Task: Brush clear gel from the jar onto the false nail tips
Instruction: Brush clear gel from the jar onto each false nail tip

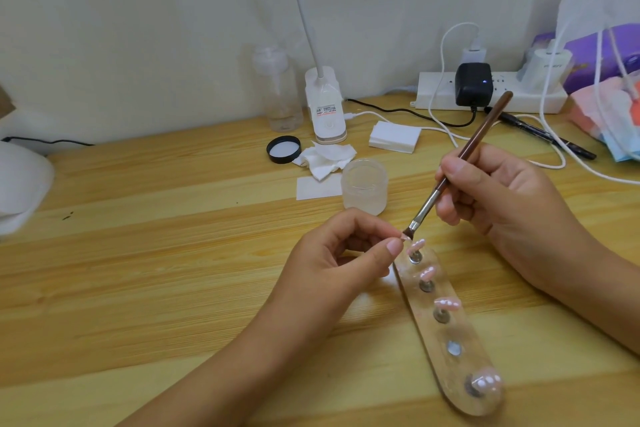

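Observation:
My left hand [341, 255] pinches a small pink nail tip [508, 237] between thumb and forefinger, just above the far end of a clear oblong holder [460, 371]. My right hand [495, 198] grips a brown-handled brush [460, 159]; its bristles touch the pinched tip. Several pink nail tips stand on metal pegs along the holder [415, 245], and one peg [453, 348] is bare. The open frosted jar of clear gel [364, 191] stands just behind my hands. Its black lid [284, 149] lies further back on the table.
Crumpled wipes [329, 158], a white card [317, 187] and a pad stack [394, 137] lie behind the jar. A pump bottle [280, 94], lamp base [325, 107], power strip [491, 94] with cables, and a black pen [543, 133] line the wall. A white device [20, 184] sits far left.

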The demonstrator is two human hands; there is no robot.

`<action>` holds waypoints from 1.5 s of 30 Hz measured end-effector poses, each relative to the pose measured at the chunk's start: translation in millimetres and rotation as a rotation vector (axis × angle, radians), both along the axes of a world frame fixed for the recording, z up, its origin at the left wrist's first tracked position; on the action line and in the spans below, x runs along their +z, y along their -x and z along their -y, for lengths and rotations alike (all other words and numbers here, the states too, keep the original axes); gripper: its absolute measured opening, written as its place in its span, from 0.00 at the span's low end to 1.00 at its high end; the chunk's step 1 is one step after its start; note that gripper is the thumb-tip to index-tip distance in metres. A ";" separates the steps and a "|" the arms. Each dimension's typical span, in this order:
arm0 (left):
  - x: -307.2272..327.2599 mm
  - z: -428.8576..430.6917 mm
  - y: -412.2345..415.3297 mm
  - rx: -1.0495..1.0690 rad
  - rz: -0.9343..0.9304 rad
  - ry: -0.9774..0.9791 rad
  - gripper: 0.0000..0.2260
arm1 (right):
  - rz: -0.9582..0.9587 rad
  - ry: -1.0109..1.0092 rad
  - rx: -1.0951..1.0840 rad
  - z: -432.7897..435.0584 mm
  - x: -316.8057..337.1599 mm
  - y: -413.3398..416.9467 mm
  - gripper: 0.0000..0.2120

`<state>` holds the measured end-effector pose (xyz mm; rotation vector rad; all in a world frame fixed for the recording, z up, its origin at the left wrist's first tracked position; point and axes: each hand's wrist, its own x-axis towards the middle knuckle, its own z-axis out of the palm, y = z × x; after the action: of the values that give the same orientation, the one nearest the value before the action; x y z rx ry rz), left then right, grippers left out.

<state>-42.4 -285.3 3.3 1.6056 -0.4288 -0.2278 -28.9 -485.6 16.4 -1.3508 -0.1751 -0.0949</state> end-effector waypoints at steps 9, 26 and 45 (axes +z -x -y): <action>-0.8 -0.6 0.6 0.003 0.003 -0.010 0.02 | 0.008 -0.041 -0.089 1.6 -1.7 -2.9 0.10; 0.3 -0.3 2.1 -0.012 -0.006 0.002 0.02 | 0.036 0.030 -0.044 0.5 -2.7 -0.9 0.14; 7.7 2.4 6.6 0.067 -0.121 0.142 0.03 | 0.019 -0.021 -0.164 1.8 -3.6 -5.5 0.11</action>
<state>-49.0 -287.7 11.0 1.4555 -0.2914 -0.2371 -23.4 -487.4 12.9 -1.3425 -0.0785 -0.2464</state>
